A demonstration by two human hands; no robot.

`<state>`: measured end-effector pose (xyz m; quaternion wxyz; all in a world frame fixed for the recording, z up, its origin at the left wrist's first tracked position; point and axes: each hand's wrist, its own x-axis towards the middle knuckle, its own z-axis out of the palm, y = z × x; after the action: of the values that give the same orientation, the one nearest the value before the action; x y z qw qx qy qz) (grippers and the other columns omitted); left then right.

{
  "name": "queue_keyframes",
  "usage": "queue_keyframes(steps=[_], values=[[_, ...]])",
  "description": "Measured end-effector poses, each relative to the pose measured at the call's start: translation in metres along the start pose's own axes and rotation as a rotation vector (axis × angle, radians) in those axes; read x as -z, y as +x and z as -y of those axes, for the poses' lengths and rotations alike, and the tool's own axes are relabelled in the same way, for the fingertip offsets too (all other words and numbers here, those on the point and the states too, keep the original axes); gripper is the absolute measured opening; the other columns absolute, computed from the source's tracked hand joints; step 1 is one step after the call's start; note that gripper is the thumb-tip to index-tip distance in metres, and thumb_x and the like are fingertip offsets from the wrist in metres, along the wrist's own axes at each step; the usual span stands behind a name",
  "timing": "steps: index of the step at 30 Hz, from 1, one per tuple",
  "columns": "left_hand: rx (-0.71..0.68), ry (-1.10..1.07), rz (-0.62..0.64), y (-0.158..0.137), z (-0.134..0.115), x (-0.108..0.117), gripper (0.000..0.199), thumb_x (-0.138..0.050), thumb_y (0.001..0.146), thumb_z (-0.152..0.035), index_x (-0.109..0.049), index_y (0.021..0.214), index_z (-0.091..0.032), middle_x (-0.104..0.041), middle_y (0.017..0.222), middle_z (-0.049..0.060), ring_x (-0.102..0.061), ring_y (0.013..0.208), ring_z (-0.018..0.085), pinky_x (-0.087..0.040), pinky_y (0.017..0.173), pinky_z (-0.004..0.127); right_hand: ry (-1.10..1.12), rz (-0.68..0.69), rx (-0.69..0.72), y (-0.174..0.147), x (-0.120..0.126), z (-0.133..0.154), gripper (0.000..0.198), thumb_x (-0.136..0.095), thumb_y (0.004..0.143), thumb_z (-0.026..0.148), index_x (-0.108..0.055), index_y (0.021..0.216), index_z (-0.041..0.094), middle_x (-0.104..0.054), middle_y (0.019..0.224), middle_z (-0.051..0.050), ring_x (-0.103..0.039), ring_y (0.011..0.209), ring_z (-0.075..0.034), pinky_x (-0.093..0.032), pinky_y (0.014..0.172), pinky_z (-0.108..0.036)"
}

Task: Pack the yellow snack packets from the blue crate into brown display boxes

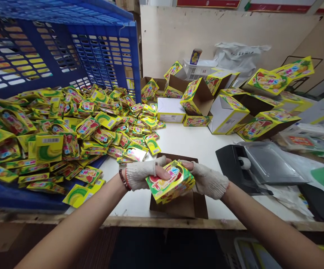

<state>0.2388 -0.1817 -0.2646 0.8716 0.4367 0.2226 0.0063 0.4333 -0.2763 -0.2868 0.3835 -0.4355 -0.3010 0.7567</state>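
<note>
Between my two gloved hands is a small stack of yellow-green candy boxes (171, 182) with fruit pictures and bright lettering. My left hand (143, 173) grips the stack from the left, its thumb lying across the top box. From the right, my right hand (208, 179) closes on the stack's far end; some of its fingers are hidden. Both gloves are white knit with bare fingertips. Directly below the stack sits an open brown cardboard box (179, 210) at the table's front edge. Many similar small candy boxes (100, 136) lie heaped to the left of my hands.
A blue plastic crate (137, 61) lies on its side at left, the heap spilling from it. Larger printed display boxes (197, 97), several open, stand along the back. At right are a black tape dispenser (233, 164) and a clear plastic tray (274, 160).
</note>
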Motion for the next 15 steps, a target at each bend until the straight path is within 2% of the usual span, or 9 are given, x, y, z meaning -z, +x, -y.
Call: queue_keyframes(steps=[2,4,6,8,11,13,15], values=[[0.048,-0.058,-0.007,0.001,0.004,0.001,0.050,-0.075,0.058,-0.022,-0.055,0.103,-0.015,-0.067,0.092,0.005,-0.067,0.079,0.014,-0.052,0.075,0.025,-0.005,0.034,-0.082,0.000,-0.002,0.002,0.058,-0.059,0.080,0.060,-0.057,0.120,0.017,-0.068,0.103,-0.010,-0.067,0.085,-0.019,-0.057,0.064,-0.028],[0.097,0.001,-0.085,0.003,0.005,-0.001,0.062,-0.076,0.054,-0.020,-0.051,0.111,-0.016,-0.067,0.089,0.003,-0.066,0.073,0.014,-0.052,0.068,0.025,-0.058,0.063,-0.112,-0.004,-0.004,0.005,0.057,-0.061,0.079,0.060,-0.058,0.118,0.019,-0.068,0.101,-0.009,-0.066,0.084,-0.019,-0.057,0.060,-0.026],[0.138,0.133,-0.190,0.005,0.003,-0.006,0.081,-0.077,0.051,-0.018,-0.042,0.124,-0.018,-0.066,0.087,0.002,-0.064,0.066,0.014,-0.049,0.059,0.024,-0.105,0.058,-0.107,-0.009,-0.005,0.008,0.053,-0.069,0.076,0.053,-0.059,0.117,0.021,-0.068,0.098,-0.006,-0.065,0.080,-0.017,-0.055,0.057,-0.023],[0.124,0.258,-0.260,0.006,0.000,-0.010,0.085,-0.076,0.054,-0.023,-0.038,0.130,-0.018,-0.066,0.089,0.003,-0.064,0.067,0.015,-0.048,0.057,0.024,-0.100,0.025,-0.088,-0.012,-0.005,0.007,0.051,-0.074,0.072,0.044,-0.060,0.115,0.021,-0.068,0.093,-0.005,-0.064,0.074,-0.015,-0.054,0.054,-0.021],[-0.036,0.512,-0.365,0.000,0.004,-0.009,0.065,-0.071,0.065,-0.038,-0.050,0.122,-0.015,-0.065,0.103,0.008,-0.064,0.088,0.020,-0.051,0.071,0.029,0.008,-0.003,-0.076,-0.010,-0.005,-0.009,0.051,-0.071,0.073,0.043,-0.059,0.116,0.019,-0.069,0.098,-0.007,-0.064,0.074,-0.015,-0.053,0.056,-0.021],[-0.203,0.739,-0.487,-0.007,0.013,-0.005,0.055,-0.066,0.073,-0.046,-0.055,0.117,-0.016,-0.062,0.115,0.009,-0.060,0.103,0.023,-0.050,0.083,0.033,0.073,0.028,-0.064,-0.003,-0.006,-0.029,0.050,-0.064,0.076,0.045,-0.059,0.118,0.017,-0.069,0.102,-0.009,-0.066,0.078,-0.016,-0.054,0.064,-0.026],[-0.343,0.971,-0.589,-0.015,0.026,-0.001,0.052,-0.060,0.078,-0.052,-0.057,0.117,-0.018,-0.062,0.115,0.008,-0.058,0.106,0.023,-0.047,0.089,0.036,0.002,0.049,-0.018,0.005,-0.007,-0.047,0.052,-0.054,0.079,0.048,-0.061,0.116,0.012,-0.070,0.100,-0.011,-0.066,0.082,-0.018,-0.053,0.075,-0.029]])
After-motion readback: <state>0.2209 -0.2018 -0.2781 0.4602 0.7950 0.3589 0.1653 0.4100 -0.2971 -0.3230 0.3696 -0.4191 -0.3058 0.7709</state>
